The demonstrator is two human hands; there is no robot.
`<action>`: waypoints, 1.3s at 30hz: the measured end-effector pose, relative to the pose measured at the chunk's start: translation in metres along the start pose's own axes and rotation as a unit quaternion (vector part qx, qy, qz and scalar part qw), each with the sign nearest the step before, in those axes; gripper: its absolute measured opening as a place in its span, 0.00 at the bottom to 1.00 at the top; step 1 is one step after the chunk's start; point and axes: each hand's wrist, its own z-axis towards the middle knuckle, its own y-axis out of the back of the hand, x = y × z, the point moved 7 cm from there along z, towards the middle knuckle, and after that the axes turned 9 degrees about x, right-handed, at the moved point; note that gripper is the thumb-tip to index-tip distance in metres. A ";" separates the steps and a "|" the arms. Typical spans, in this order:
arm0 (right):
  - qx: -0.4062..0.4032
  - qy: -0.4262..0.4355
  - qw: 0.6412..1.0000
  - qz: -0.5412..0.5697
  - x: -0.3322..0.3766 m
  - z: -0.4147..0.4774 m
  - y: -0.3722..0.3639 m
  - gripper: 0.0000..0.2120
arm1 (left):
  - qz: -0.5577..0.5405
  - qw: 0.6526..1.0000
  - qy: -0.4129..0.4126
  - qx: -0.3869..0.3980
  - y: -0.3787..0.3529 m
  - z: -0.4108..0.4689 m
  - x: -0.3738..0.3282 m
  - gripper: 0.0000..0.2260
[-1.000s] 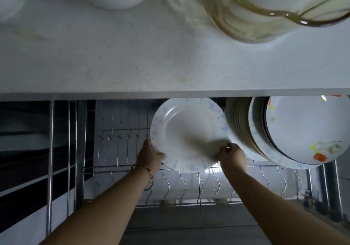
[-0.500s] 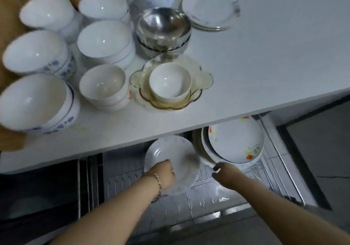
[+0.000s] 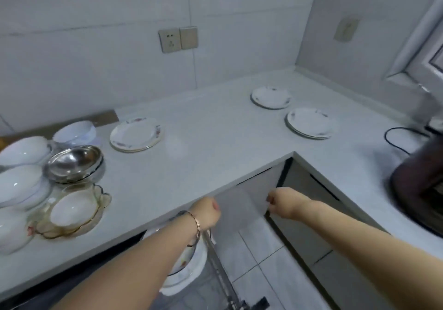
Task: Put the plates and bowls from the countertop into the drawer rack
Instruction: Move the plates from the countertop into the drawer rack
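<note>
Pale grey tiled walls (image 3: 96, 53) meet in a corner at the back right, with a double socket plate (image 3: 178, 39) on the back wall and a single plate (image 3: 346, 30) on the right wall. A white L-shaped desk (image 3: 215, 127) runs along both walls, grey cabinet fronts (image 3: 309, 204) below its inner corner and a light tiled floor (image 3: 266, 261) beneath. At the right edge a white window frame (image 3: 417, 53) slants in, a black cable (image 3: 395, 139) loops on the desk, and a dark appliance (image 3: 422, 185) stands blurred.
</note>
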 end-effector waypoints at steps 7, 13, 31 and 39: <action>-0.059 -0.016 0.998 0.022 -0.118 -0.029 0.106 0.16 | -0.037 0.998 -0.038 -0.041 0.012 0.037 -0.143 0.09; -0.086 -0.047 0.991 0.092 -0.189 0.000 0.155 0.16 | -0.051 0.996 -0.049 -0.055 0.028 0.092 -0.202 0.06; -0.065 -0.215 0.947 0.227 -0.369 0.271 0.268 0.20 | -0.176 0.982 0.045 0.039 0.054 0.427 -0.316 0.16; -0.052 -0.281 0.886 0.364 -0.418 0.352 0.247 0.19 | -0.206 0.974 0.086 0.046 0.028 0.520 -0.326 0.09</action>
